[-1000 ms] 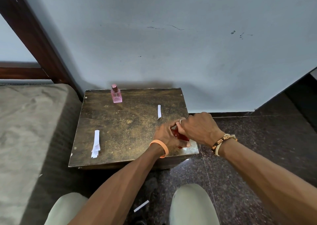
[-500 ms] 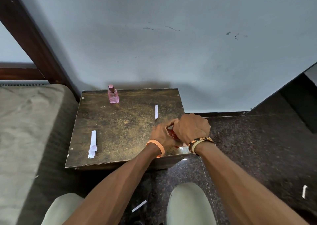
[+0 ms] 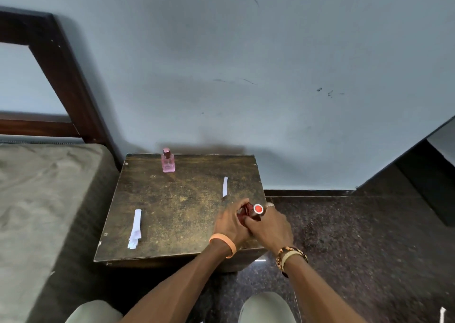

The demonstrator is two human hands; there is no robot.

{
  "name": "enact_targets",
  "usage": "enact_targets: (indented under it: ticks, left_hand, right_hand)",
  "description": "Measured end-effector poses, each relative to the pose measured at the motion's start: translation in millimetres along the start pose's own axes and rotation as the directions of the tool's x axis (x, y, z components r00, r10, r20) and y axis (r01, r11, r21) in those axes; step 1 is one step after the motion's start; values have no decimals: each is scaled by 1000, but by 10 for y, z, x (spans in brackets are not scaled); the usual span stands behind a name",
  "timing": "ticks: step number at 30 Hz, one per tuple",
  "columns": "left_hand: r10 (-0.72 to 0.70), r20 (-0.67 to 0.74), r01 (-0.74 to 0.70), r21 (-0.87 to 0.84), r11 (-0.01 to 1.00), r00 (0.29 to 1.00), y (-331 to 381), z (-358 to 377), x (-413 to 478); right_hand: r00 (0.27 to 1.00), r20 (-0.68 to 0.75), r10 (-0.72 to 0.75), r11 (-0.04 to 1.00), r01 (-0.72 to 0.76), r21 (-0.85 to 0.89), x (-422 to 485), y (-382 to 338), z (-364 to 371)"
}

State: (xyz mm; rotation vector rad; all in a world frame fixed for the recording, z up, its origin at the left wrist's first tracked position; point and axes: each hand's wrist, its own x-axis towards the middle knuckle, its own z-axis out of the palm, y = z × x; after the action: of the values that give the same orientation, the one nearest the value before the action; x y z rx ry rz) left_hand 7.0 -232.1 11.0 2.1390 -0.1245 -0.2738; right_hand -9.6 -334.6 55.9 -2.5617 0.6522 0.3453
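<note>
1. One small red bottle in play, held between both hands over the near right corner of the table. Can't tell if its base touches the top; my hands hide it.
2. Its round cap, red face with a silvery rim, points up and away from me.
3. Left hand: fingers curled round the bottle body from the left. Orange wristband on that wrist.
4. Right hand: curled round the cap end from the right. Ring on one finger, stacked bracelets at the wrist.
5. Hands are together, touching each other, both clamped on the same bottle. Cap seated or loose: can't tell.
6. Far left corner of the table: pink perfume bottle, upright, capped, well apart from my hands.
7. Single white paper strip lies flat just beyond my hands, near the right edge.
8. Small stack of white strips near the front left, well apart from the red bottle.
9. Table top is dark and worn, its back edge against a pale blue wall.
10. Left of the table: mattress, grey-green, with a dark wooden frame behind it.
11. Right of the table: dark speckled floor, with another white scrap at the bottom right corner.
12. My knees in pale trousers sit at the bottom edge.
</note>
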Motion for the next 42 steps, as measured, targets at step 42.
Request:
enact_targets:
  ticks: [42]
  left_hand:
    - [-6,-229,-77,-350,933,973,982,-1305,-199]
  right_hand:
    - [922,-183,-342,800,388,458,-420,-644,-1093]
